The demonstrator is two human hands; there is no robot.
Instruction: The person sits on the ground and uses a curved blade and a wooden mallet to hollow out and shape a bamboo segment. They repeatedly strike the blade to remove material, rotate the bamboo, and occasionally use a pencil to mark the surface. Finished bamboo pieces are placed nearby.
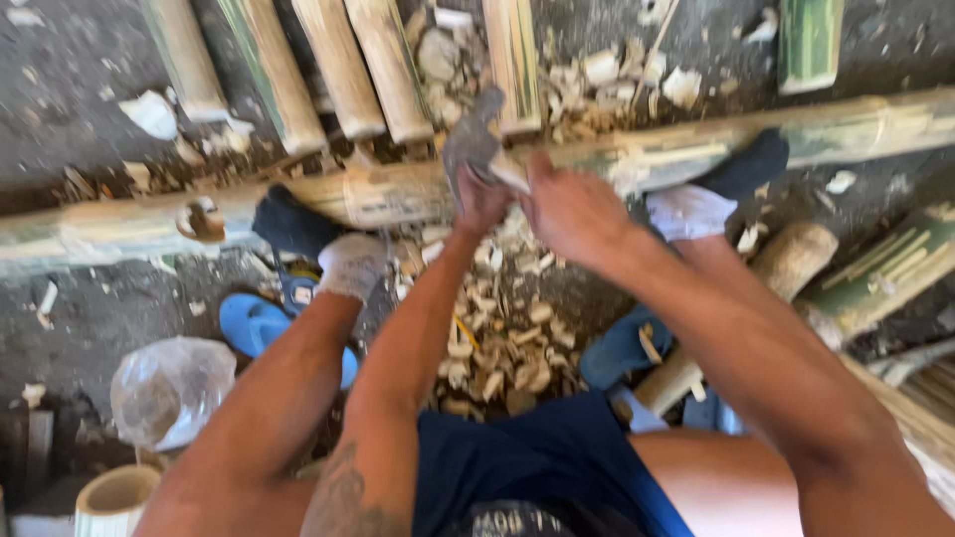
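Seated low over a long bamboo pole (398, 194) lying across the ground, pinned under both feet in dark-and-white socks (328, 249). Left hand (482, 199) clenched around what looks like the handle of a grey blade (470, 139), tip raised over the pole; motion blur too heavy to confirm the tool's exact shape. Right hand (572, 209) closed just beside the left, touching the same handle or a pale sliver (509, 174) of bamboo at the pole's top edge; cannot tell which. Both hands close together, right at the spot being cut.

Risks, judged from this posture:
- A glancing stroke off the rounded, hard skin of the pole, sending the edge toward the right hand's fingers, which sit almost against the blade.
- A slip downward toward the left foot, just beside the cut and covered by a sock only.
- Rolling of the pole under the feet, held by sock pressure alone, throwing the stroke off line.
- Splinters from the pale split edge driving into bare palms.
- Loose chips (497, 348) piled between the legs, shifting under a heel.
- A blue sandal (254, 323) and a crumpled plastic bag (169, 388) near the left leg, easy to snag on standing.
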